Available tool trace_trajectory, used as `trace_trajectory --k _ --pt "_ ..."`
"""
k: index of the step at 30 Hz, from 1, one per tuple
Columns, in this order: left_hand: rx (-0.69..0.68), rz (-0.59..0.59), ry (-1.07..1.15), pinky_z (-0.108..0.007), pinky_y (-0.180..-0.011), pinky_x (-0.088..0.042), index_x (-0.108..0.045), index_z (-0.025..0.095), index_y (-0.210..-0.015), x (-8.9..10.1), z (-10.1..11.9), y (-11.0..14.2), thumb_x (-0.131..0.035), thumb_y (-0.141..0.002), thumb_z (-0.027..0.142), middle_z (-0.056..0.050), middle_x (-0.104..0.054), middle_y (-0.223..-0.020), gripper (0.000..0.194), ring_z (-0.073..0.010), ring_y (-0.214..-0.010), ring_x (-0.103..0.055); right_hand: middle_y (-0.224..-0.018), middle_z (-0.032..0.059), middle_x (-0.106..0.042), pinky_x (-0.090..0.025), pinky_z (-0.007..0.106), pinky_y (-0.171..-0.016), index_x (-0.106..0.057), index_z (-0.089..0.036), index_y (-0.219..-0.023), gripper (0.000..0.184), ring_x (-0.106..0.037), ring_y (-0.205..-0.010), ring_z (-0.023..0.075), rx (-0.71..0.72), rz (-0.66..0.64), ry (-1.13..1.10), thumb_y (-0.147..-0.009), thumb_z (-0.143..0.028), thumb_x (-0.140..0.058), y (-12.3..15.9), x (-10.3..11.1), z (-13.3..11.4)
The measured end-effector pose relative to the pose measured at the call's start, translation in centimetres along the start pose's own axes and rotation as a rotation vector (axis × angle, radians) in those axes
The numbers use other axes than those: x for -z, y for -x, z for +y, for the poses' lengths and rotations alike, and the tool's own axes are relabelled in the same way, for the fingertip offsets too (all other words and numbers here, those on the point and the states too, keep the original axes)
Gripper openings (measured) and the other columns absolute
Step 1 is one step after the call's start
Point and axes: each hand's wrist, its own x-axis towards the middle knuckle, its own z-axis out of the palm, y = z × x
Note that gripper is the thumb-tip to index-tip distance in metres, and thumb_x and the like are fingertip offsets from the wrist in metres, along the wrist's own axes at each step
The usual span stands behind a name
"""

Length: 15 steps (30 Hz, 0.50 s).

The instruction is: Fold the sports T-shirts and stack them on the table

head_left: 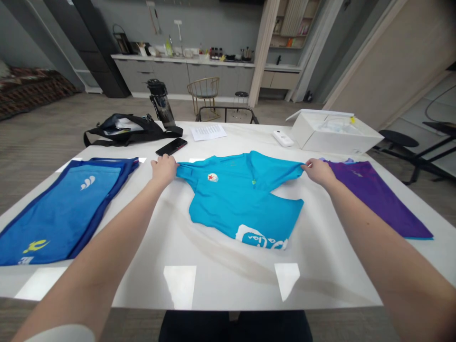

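Note:
A turquoise shirt (242,199) lies spread on the white table (199,266), its lower part folded up so white lettering shows. My left hand (164,169) is closed on the end of the shirt's left sleeve. My right hand (318,172) pinches the end of the right sleeve. Both sleeves are pulled out straight to the sides.
A blue garment (60,211) lies at the left, a purple one (377,197) at the right. Behind the shirt are a black phone (171,147), a black bag (124,129), a dark bottle (162,104), a paper sheet (208,131), a white remote (283,138) and an open white box (333,130).

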Motion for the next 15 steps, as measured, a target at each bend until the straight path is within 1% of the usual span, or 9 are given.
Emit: trace_trajectory --k 2,3,5,7,9,11,12,13,15 --pt "0.032 0.069 0.014 -0.055 -0.098 -0.040 -0.062 0.011 -0.123 -0.2 0.9 0.0 -0.045 -0.095 0.029 -0.026 -0.059 -0.132 0.037 -0.0417 -0.122 -0.053 -0.111 0.0184 -0.072 -0.052 0.042 -0.084 -0.073 -0.019 -0.112 0.030 -0.069 -0.102 0.0324 -0.106 -0.006 0.030 -0.093 -0.039 -0.062 0.4 -0.6 1.6" --pt "0.035 0.102 0.031 -0.055 -0.098 -0.040 -0.060 0.011 -0.126 -0.3 1.6 0.0 -0.046 -0.095 0.028 -0.026 -0.059 -0.133 0.038 -0.0417 -0.123 -0.053 -0.116 0.0201 -0.071 -0.052 0.044 -0.085 -0.073 -0.019 -0.115 0.030 -0.069 -0.104 0.0337 -0.145 -0.003 0.045 -0.092 -0.035 -0.061 0.8 -1.0 1.7" --pt "-0.009 0.132 0.069 -0.054 -0.099 -0.041 -0.059 0.013 -0.128 -0.3 3.4 0.2 -0.045 -0.095 0.027 -0.025 -0.059 -0.133 0.039 -0.0406 -0.125 -0.053 -0.124 0.0231 -0.066 -0.052 0.046 -0.087 -0.070 -0.017 -0.122 0.034 -0.068 -0.107 0.0356 -0.167 0.045 0.064 -0.092 -0.027 -0.057 1.6 -1.8 0.6" --pt "-0.092 0.095 0.101 -0.052 -0.100 -0.042 -0.059 0.016 -0.127 -0.1 5.3 0.3 -0.042 -0.097 0.027 -0.022 -0.061 -0.132 0.037 -0.0384 -0.125 -0.055 -0.130 0.0234 -0.063 -0.052 0.046 -0.089 -0.066 -0.016 -0.129 0.039 -0.067 -0.109 0.0354 -0.091 0.124 0.050 -0.093 -0.022 -0.052 2.2 -2.5 -1.7" --pt "-0.142 0.008 0.131 -0.049 -0.097 -0.045 -0.058 0.017 -0.128 0.1 7.1 0.2 -0.041 -0.099 0.030 -0.019 -0.064 -0.129 0.036 -0.0360 -0.120 -0.060 -0.130 0.0202 -0.063 -0.051 0.044 -0.091 -0.065 -0.018 -0.131 0.040 -0.066 -0.110 0.0330 0.059 0.151 -0.003 -0.096 -0.024 -0.048 2.2 -3.0 -4.9" --pt "-0.131 -0.094 0.153 -0.044 -0.092 -0.049 -0.054 0.017 -0.131 0.1 8.7 0.0 -0.043 -0.100 0.035 -0.019 -0.067 -0.126 0.037 -0.0344 -0.114 -0.065 -0.126 0.0157 -0.065 -0.050 0.041 -0.093 -0.064 -0.022 -0.130 0.038 -0.064 -0.110 0.0302 0.206 0.085 -0.077 -0.098 -0.030 -0.047 1.9 -3.7 -8.1" --pt "-0.116 -0.138 0.155 -0.043 -0.090 -0.050 -0.052 0.017 -0.133 0.0 9.3 -0.2 -0.044 -0.100 0.037 -0.019 -0.068 -0.125 0.039 -0.0342 -0.112 -0.067 -0.125 0.0145 -0.066 -0.049 0.040 -0.094 -0.064 -0.023 -0.131 0.038 -0.064 -0.109 0.0294 0.249 0.036 -0.107 -0.099 -0.033 -0.048 1.6 -4.1 -9.6" --pt "-0.098 -0.171 0.150 -0.042 -0.089 -0.050 -0.051 0.017 -0.134 -0.2 9.8 -0.5 -0.044 -0.101 0.038 -0.020 -0.068 -0.124 0.040 -0.0344 -0.112 -0.067 -0.124 0.0143 -0.066 -0.049 0.039 -0.094 -0.063 -0.023 -0.133 0.039 -0.064 -0.109 0.0291 0.264 -0.016 -0.129 -0.099 -0.036 -0.048 1.3 -4.7 -10.9" --pt "-0.068 -0.202 0.132 -0.042 -0.088 -0.051 -0.050 0.016 -0.133 -0.8 10.6 -1.1 -0.043 -0.102 0.037 -0.021 -0.068 -0.124 0.038 -0.0353 -0.113 -0.068 -0.127 0.0160 -0.065 -0.049 0.040 -0.094 -0.060 -0.022 -0.136 0.042 -0.064 -0.110 0.0297 0.244 -0.095 -0.140 -0.100 -0.038 -0.048 0.8 -5.9 -12.7"
